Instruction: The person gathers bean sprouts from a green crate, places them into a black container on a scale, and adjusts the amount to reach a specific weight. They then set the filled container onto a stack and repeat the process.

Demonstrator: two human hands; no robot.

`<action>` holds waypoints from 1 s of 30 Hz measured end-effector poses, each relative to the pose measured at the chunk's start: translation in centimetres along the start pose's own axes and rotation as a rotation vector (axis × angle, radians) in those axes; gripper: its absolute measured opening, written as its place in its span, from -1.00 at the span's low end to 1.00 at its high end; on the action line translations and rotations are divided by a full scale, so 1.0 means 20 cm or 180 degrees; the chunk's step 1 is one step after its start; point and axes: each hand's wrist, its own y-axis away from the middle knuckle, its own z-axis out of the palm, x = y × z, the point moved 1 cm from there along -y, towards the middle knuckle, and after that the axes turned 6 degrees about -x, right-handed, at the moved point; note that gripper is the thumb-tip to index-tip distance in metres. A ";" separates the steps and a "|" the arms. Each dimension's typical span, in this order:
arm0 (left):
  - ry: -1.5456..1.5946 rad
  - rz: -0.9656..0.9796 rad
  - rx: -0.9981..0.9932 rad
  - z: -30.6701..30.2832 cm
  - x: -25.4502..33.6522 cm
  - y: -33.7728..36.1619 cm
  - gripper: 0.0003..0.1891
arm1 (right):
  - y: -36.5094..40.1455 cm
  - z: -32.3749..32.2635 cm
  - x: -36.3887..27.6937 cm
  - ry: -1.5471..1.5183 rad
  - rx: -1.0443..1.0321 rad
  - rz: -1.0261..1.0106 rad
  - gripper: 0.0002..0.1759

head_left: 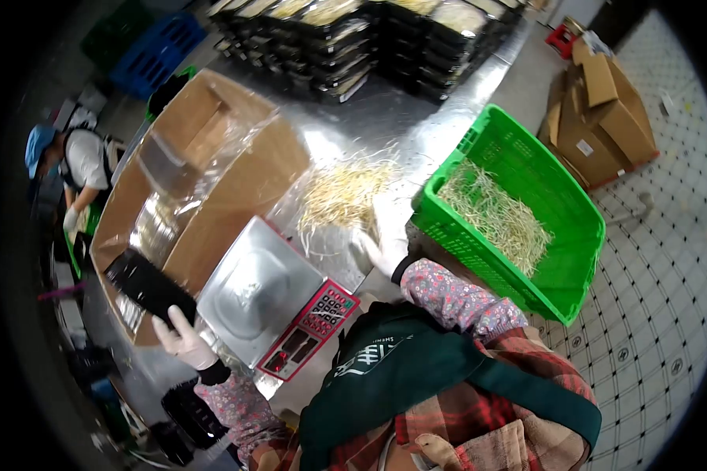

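Observation:
My left hand (184,343), in a white glove, grips the near end of a black plastic tray (151,284). The tray is tilted over the near end of a large cardboard box (232,200) lined with clear plastic. My right hand (386,245), also gloved, rests at the near right edge of a heap of bean sprouts (344,195) on the metal table, its thumb apart from the other fingers. Between my hands stands a weighing scale (263,275) with a bare metal pan and a red keypad panel.
To the right, a green crate (554,294) holds more sprouts (499,216). Stacks of filled black trays (322,59) stand at the table's far end. More black trays (192,412) lie at lower left. A person (82,161) works at far left. A cardboard carton (605,125) sits on the tiled floor.

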 end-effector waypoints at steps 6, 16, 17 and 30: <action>-0.0544 0.1615 -0.1907 1.14 0.10 0.12 -0.69 | 0.02 0.05 0.23 0.0299 -0.1570 0.1230 0.03; -0.2112 0.2549 -0.3356 1.96 0.11 0.26 -0.46 | 0.43 -1.16 0.52 -0.3306 -0.2632 0.0871 -0.41; -0.1757 0.2914 -0.3065 1.97 0.29 0.31 -0.43 | 0.48 -1.34 0.64 -0.3479 -0.2125 0.1143 -0.50; -0.2402 0.3605 -0.6674 2.97 0.39 1.53 -0.07 | 0.74 -1.13 1.81 0.0025 -0.1883 0.2519 0.10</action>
